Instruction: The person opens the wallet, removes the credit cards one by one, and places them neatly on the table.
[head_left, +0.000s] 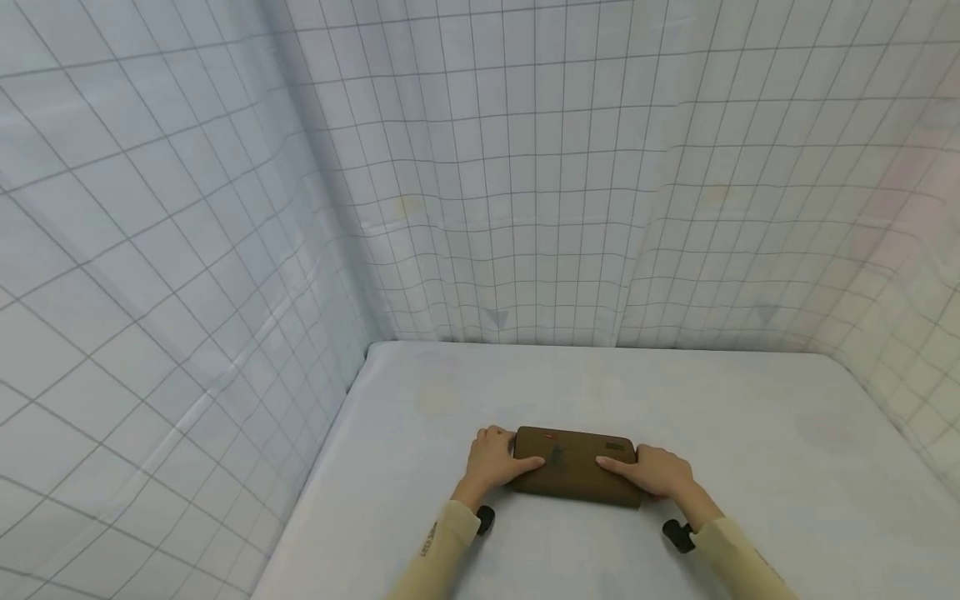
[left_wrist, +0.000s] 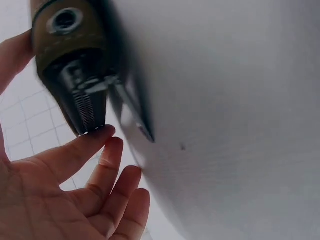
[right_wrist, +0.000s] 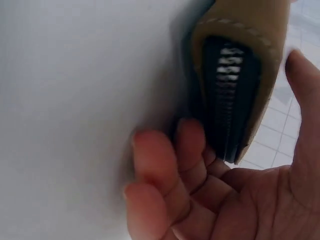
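Note:
A brown zip wallet lies on the white table, its long side running left to right. My left hand grips its left end, the thumb over the top face. At the right end my right hand holds it the same way, thumb on top. The left wrist view shows a metal eyelet, a zipper and a dangling metal zipper pull. In the right wrist view the zipper teeth show inside dark lining with pale stitching around the end. The wallet's underside is hidden.
The white tabletop spreads around the wallet. White grid-patterned curtains hang behind and on both sides. Each wrist wears a small black device, just below the hand.

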